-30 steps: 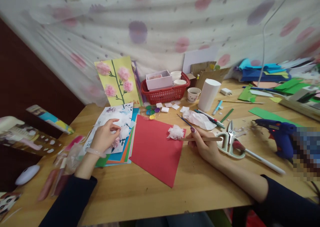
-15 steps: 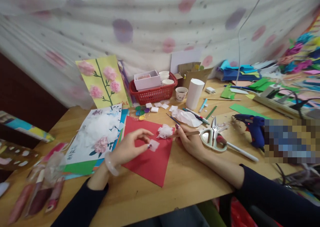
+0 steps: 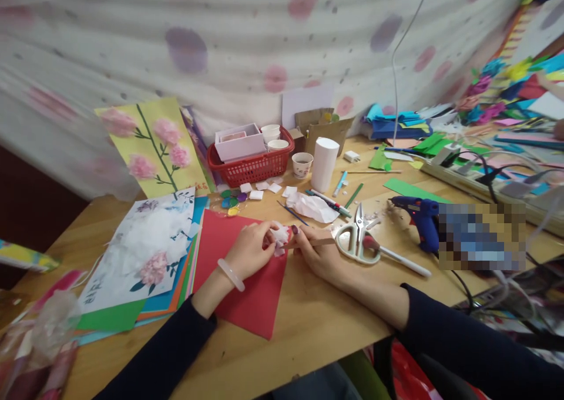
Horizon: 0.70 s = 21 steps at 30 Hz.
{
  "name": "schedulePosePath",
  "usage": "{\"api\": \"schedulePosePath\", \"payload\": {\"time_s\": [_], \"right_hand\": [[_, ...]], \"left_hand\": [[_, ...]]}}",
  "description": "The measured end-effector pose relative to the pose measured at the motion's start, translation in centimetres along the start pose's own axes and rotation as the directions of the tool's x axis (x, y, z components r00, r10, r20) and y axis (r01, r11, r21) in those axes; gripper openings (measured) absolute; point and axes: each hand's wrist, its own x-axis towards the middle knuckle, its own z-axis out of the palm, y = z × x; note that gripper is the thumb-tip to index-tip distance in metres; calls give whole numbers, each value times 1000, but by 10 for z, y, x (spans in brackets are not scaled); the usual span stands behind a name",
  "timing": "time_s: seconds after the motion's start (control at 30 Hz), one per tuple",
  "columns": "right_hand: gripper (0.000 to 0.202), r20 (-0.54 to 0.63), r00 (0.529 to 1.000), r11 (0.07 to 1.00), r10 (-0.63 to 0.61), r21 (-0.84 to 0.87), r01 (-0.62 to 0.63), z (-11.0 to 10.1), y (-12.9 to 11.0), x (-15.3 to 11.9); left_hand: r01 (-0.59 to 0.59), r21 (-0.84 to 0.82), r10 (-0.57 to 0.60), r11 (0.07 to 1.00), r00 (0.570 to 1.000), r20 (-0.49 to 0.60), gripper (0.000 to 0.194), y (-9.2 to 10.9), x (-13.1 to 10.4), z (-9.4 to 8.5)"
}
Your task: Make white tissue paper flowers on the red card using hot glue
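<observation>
My right hand point(image 3: 315, 253) is closed round a flat wooden stick point(image 3: 322, 241), whose left end meets a pale, ruffled tissue flower point(image 3: 279, 235). Bent over the flower's left side is my left hand point(image 3: 251, 247), wearing a pale bangle, its fingers closed on tissue at the petals. Both hands are over or beside a red sheet point(image 3: 240, 297) on the wooden table point(image 3: 317, 329). Part of the flower is hidden by the left fingers.
Scissors point(image 3: 359, 241) and a white pen point(image 3: 405, 262) lie right of my right hand, with a blue glue gun point(image 3: 418, 218) beyond. Behind are a red basket point(image 3: 255, 168), paper cup point(image 3: 302, 165) and white cylinder point(image 3: 325, 164). Papers point(image 3: 110, 315) lie left. Another person's hand shows far right.
My left hand has moved right to the flower, bringing the small tissue square it held apart from it. My right hand still holds the stick. The view has shifted to the right.
</observation>
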Motion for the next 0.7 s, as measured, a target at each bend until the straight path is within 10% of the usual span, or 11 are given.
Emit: {"api": "schedulePosePath", "payload": {"time_s": [0.3, 0.47, 0.7], "right_hand": [[45, 4, 1000, 993, 19, -118, -19, 2, 1, 2], [44, 69, 997, 986, 19, -168, -7, 3, 5, 2], [36, 122, 991, 949, -53, -304, 88, 5, 7, 2]], "left_hand": [[-54, 69, 57, 996, 998, -40, 35, -10, -10, -9], [-8, 124, -7, 992, 993, 120, 78, -32, -24, -5], [59, 119, -90, 991, 960, 267, 90, -38, -28, -1]]}}
